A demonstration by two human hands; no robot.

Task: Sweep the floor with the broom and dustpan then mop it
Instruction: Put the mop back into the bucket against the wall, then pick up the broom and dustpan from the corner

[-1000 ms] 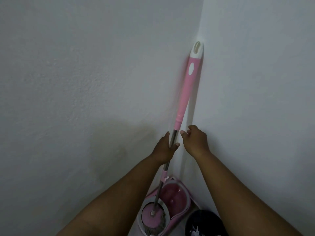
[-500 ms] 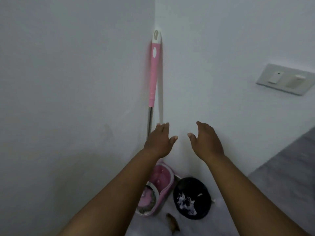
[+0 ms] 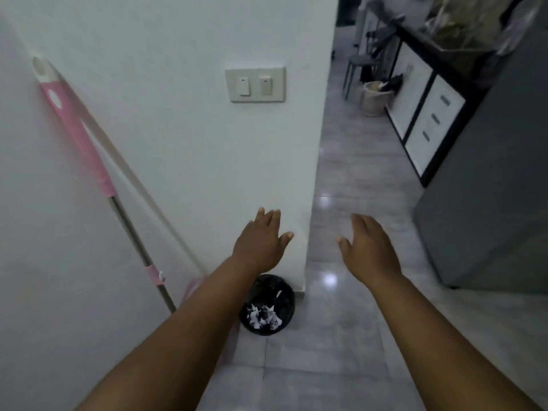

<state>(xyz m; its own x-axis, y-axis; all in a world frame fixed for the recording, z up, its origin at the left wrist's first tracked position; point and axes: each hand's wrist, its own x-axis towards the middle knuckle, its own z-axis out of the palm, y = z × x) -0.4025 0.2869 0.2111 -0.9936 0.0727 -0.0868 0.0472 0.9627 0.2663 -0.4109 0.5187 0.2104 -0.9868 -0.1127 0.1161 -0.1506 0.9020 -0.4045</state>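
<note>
Pink mop [image 3: 77, 134] leans on wall [image 3: 178, 149], well left of left hand [image 3: 261, 243], likely parked to stand unaided. Left hand, right hand [image 3: 370, 252] empty, fingers apart.

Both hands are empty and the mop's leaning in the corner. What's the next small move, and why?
Probably lower both hands and step back: the mop leans unheld in the corner, the bin holds paper scraps, the floor shines, and left hand and right hand hold nothing.
</note>
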